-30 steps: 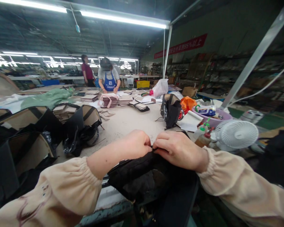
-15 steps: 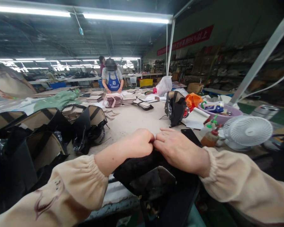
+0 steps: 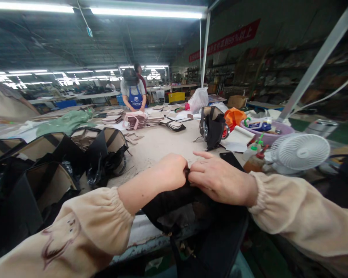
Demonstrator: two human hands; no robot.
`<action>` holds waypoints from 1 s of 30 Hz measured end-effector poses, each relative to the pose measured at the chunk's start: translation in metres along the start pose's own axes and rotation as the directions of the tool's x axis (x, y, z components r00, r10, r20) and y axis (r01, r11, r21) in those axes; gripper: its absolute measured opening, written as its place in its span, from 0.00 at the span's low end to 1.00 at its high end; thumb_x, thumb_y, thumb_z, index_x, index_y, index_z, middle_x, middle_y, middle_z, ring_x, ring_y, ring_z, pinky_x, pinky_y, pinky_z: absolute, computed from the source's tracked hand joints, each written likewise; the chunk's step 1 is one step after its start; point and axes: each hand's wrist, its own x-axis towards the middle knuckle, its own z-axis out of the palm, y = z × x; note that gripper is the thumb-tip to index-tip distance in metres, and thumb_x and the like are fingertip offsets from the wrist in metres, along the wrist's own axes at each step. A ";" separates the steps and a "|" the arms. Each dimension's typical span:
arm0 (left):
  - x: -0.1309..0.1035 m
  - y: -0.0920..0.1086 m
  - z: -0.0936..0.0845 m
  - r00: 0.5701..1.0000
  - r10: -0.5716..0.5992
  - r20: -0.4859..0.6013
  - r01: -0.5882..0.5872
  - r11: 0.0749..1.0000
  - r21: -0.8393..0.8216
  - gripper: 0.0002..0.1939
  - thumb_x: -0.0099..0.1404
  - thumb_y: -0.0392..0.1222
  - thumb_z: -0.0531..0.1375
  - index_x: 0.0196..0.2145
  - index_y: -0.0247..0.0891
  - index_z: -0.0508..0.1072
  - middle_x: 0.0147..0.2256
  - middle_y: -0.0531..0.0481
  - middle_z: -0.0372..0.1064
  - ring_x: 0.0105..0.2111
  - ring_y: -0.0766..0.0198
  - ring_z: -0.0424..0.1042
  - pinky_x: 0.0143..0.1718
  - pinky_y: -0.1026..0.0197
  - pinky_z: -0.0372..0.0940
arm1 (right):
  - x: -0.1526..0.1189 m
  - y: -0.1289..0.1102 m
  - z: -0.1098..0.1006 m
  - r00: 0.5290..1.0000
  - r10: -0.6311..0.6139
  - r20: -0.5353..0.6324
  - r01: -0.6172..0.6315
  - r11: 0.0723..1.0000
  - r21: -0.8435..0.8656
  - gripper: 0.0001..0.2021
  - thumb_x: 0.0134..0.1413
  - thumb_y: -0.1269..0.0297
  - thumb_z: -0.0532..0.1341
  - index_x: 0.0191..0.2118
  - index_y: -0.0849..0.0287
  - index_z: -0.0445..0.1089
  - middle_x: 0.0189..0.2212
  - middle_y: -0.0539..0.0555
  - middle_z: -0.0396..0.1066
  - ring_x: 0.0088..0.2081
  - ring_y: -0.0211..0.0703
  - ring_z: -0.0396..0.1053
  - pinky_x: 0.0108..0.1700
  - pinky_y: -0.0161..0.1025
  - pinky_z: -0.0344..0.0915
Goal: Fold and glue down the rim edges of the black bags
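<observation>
A black bag [image 3: 174, 208] lies over the table's near edge, its lower part hanging toward me, with small gold-coloured metal fittings near the bottom. My left hand [image 3: 172, 172] is closed on the bag's upper edge, knuckles up. Close beside it, my right hand [image 3: 217, 177] pinches the same edge, its index finger stretched out to the left. A small dark bit of the bag shows in the narrow gap between the hands. The fingertips are mostly hidden behind the knuckles and the black material.
Several unfinished black bags [image 3: 52, 154] crowd the left side. Another black bag [image 3: 213, 127] stands ahead. At right are a phone [image 3: 230, 159], glue bottles [image 3: 253, 161], a white fan [image 3: 300, 152] and a purple basin [image 3: 284, 136]. A co-worker [image 3: 133, 92] stands across the table [image 3: 162, 143].
My hands stay on the bag's edge, with a slightly wider gap between them. The right index finger is raised a little more. The whole view has shifted slightly.
</observation>
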 end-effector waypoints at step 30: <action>-0.037 -0.021 0.007 1.000 0.017 -0.017 -0.022 0.959 -0.283 0.14 0.59 0.38 0.51 0.29 0.36 0.77 0.26 0.50 0.74 0.25 0.66 0.68 0.26 0.65 0.57 | 0.011 -0.020 0.000 0.989 0.140 0.047 -0.144 0.987 0.076 0.10 0.57 0.71 0.53 0.30 0.56 0.71 0.27 0.49 0.67 0.34 0.39 0.65 0.60 0.57 0.41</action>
